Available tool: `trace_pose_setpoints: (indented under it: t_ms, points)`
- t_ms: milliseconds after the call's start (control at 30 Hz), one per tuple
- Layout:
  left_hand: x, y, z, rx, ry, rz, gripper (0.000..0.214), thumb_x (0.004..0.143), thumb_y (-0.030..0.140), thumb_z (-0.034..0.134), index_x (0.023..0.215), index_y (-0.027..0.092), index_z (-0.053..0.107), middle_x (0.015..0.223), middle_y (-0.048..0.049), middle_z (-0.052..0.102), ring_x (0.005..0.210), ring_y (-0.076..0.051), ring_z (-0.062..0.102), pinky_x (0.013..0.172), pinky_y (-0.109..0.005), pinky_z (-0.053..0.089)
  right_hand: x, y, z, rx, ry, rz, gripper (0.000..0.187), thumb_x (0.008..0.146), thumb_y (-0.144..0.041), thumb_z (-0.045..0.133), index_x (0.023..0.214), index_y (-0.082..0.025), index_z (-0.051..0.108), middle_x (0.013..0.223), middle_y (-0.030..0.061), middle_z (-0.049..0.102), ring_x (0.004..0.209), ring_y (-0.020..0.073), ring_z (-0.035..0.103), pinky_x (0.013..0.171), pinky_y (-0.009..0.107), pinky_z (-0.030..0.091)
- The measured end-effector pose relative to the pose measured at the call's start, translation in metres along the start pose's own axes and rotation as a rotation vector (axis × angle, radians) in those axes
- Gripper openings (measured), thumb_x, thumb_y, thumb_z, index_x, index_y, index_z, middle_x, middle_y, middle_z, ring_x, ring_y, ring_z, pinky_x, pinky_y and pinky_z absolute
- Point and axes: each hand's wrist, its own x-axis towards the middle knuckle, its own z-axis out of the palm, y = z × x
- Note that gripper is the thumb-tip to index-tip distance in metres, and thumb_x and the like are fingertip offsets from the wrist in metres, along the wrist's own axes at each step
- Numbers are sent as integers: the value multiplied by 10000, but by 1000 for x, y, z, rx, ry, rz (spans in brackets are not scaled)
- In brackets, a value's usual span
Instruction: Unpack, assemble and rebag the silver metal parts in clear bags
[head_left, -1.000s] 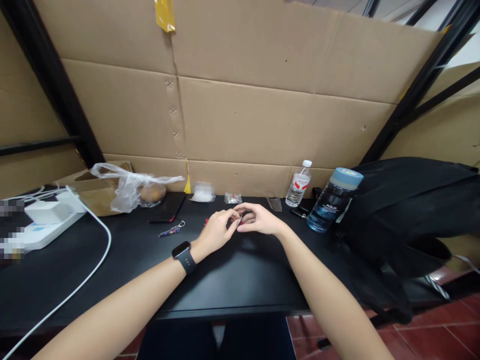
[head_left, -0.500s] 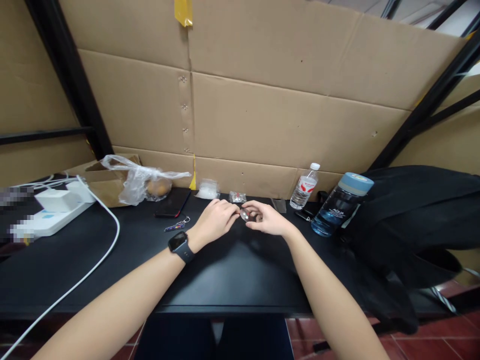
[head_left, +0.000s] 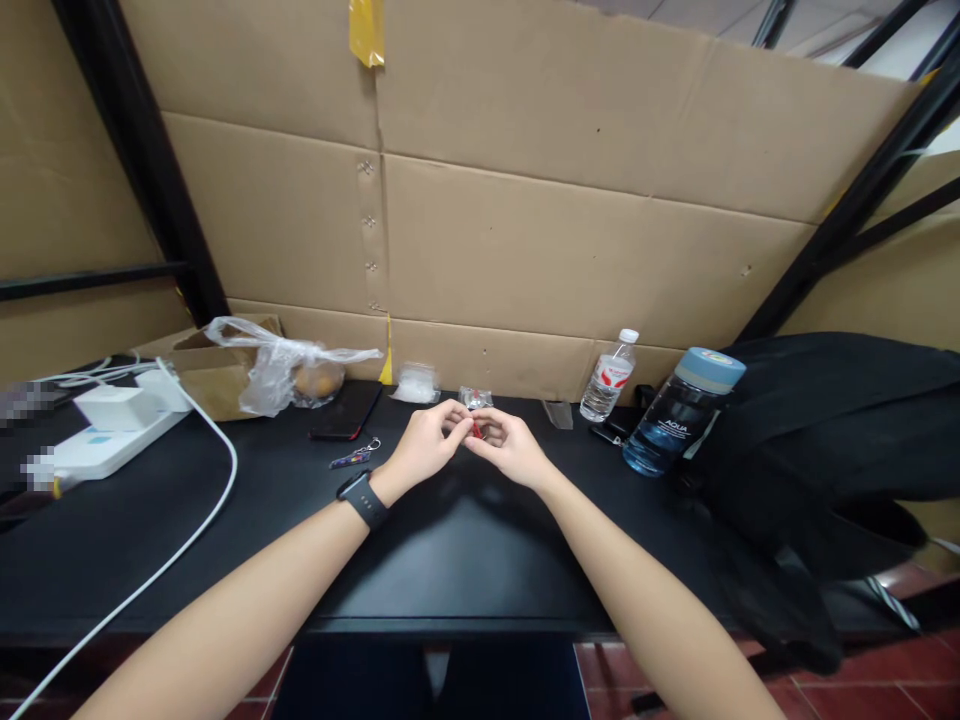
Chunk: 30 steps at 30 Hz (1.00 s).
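My left hand and my right hand meet over the middle of the black table, fingertips close together. Between them they hold a small red thing. Fingers cover most of it, so its kind cannot be made out. A dark watch sits on the left wrist. Just behind the fingertips lies a small clear packet with something red and silvery in it. A bag of white material lies to its left, and a flat clear sleeve to its right.
On the left are a power strip with a white cable, a cardboard box, a plastic bag, a phone and a keychain. To the right stand a water bottle, a blue-lidded bottle and a black backpack.
My right hand has moved slightly left and its fingers have closed in towards the left hand. The shiny, clear round part seen between the hands before is hidden; a red part shows instead.
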Motion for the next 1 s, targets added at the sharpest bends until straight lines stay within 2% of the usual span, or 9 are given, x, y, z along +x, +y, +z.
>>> trace_pose_setpoints:
  t_ms: [133,233,300,367,433,633,833,933,1000]
  points:
    - [3,3,-7,-70,-3,-50,203,935,384,558,959,200,639,908,-53,747,808,-195,729,736,-281,560,1,-2,-14,-54,12,-19,467,770,-354,780,1181,-188,633,1111,97,721,1001,214,707,941,377,557]
    - [6,2,-23,125,-71,51,164,932,335,556,922,208,660,873,-32,745,806,-181,713,771,-272,528,1,-8,-42,-258,-22,5,334,784,-295,751,1093,-178,707,1090,86,743,986,220,716,945,374,548]
    - [8,-3,-36,295,-147,124,135,902,302,583,886,218,688,841,-21,742,793,-181,697,774,-272,506,1,-11,-62,-459,52,21,278,761,-262,766,1028,-188,747,1048,81,762,974,236,719,930,369,543]
    - [9,-11,-47,390,-197,135,114,868,280,604,868,226,704,807,-16,738,756,-181,685,740,-266,495,0,-11,-79,-618,102,33,125,760,-275,768,843,-182,765,1032,89,765,890,238,727,840,352,557]
    - [9,-19,-54,418,-248,126,102,840,257,612,848,225,709,774,-12,734,716,-174,679,711,-258,489,-2,-8,-89,-745,110,32,60,777,-239,738,759,-182,745,982,81,768,822,215,721,782,323,546]
    - [10,-32,-57,464,-390,97,115,780,205,606,822,224,711,741,-3,731,663,-152,667,668,-230,472,-7,-4,-84,-1096,-14,190,62,717,-183,755,738,-227,716,794,32,737,731,192,676,632,257,436]
    - [8,-32,-60,628,-401,39,117,786,225,595,779,227,712,740,-4,725,652,-147,647,623,-223,433,-10,-12,-86,-1004,-206,215,107,755,-315,754,797,-217,754,787,23,747,716,168,676,633,236,435]
    - [7,-31,-63,688,-410,19,127,815,251,587,771,230,704,745,-3,725,656,-152,644,628,-234,431,-10,-13,-90,-949,-313,230,122,727,-243,751,837,-198,777,779,23,753,708,158,679,655,222,454]
    - [8,-30,-63,707,-393,33,148,846,265,565,785,232,695,770,-7,725,683,-161,648,657,-246,444,-10,-12,-92,-942,-320,237,175,690,-187,765,863,-194,781,801,23,757,726,161,684,661,217,459]
